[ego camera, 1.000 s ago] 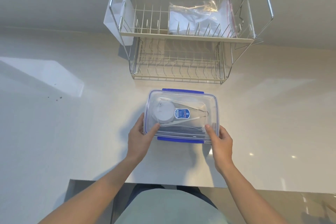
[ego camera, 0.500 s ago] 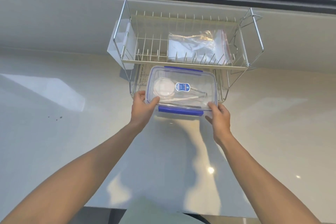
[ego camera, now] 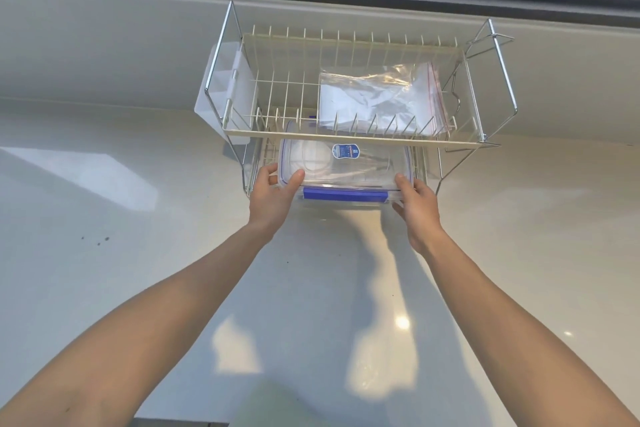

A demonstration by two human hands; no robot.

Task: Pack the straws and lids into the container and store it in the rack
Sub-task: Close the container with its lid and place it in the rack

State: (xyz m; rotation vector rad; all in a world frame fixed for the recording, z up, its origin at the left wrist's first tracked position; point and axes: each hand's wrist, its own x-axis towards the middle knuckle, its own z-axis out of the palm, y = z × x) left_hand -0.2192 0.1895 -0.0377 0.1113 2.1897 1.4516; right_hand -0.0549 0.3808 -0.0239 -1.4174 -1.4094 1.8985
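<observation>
A clear plastic container (ego camera: 360,168) with blue clips and a blue label sits partly inside the lower tier of a two-tier wire rack (ego camera: 349,133). Through its closed lid I see white round lids at the left and thin straws across the middle. My left hand (ego camera: 273,198) grips the container's near left corner. My right hand (ego camera: 417,203) grips its near right corner. The container's far half is hidden under the rack's upper tier.
A clear zip bag (ego camera: 377,100) with a red seal lies on the rack's upper tier at the right. A white plastic holder (ego camera: 221,97) hangs on the rack's left side. The glossy white counter (ego camera: 121,253) spreads all around; a wall and window frame stand behind.
Both hands lifted the container from the counter and pushed it away from me into the rack's lower tier. It now sits deeper under the upper tier than half a second ago.
</observation>
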